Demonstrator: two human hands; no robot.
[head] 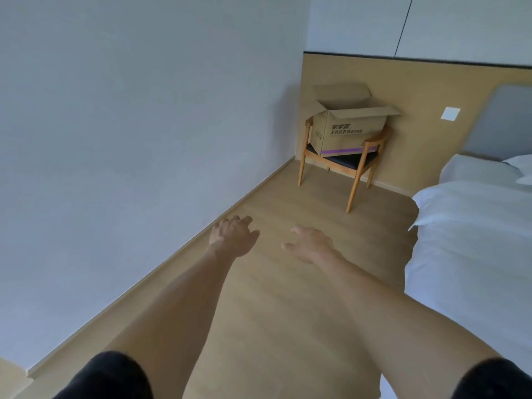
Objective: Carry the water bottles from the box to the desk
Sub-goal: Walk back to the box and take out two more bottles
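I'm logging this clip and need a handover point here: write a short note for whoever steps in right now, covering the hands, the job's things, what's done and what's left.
Left hand: held out in front, fingers loosely curled, holds nothing.
Right hand: the same, holds nothing.
Box: flaps open, on the chair in the far corner, beside the bed. It is across the floor, apart from both hands.
Bottles: none in view; the inside of the box is hidden from here.
Desk: not in view.
Done: cannot tell from this view.
Left: walk to the box, take out bottles, carry them to the desk.
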